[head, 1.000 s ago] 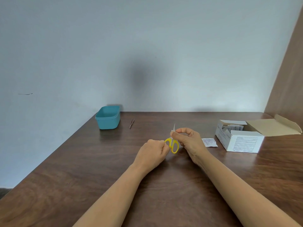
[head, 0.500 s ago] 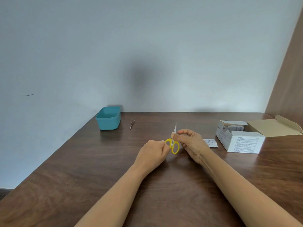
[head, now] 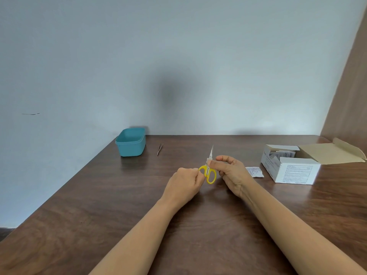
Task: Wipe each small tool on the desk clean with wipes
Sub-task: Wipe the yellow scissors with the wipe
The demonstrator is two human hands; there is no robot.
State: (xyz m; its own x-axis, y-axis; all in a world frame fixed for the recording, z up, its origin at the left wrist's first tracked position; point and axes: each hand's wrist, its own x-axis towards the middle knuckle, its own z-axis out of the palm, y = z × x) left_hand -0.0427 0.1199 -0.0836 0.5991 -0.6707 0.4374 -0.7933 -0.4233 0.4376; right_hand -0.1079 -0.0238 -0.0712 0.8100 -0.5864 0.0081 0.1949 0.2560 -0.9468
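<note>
One pair of yellow scissors [head: 209, 171], gripped by left hand [head: 185, 183] and right hand [head: 230, 173] pinching a wipe [head: 209, 160]. One tweezers [head: 159, 149], eleven o'clock; one wipe box [head: 292, 165], three o'clock.

Two bare forearms enter from the lower edge of the view, uncovered along all of their visible length; no sleeve, cuff or glove shows on either; the left hand [head: 185, 184] is bare, with no ring, watch or band visible at the wrist; the right hand [head: 231, 174] is likewise bare, its wrist unadorned; the fingers [head: 225, 158] carry no visible rings; nails are too small to make out.
</note>
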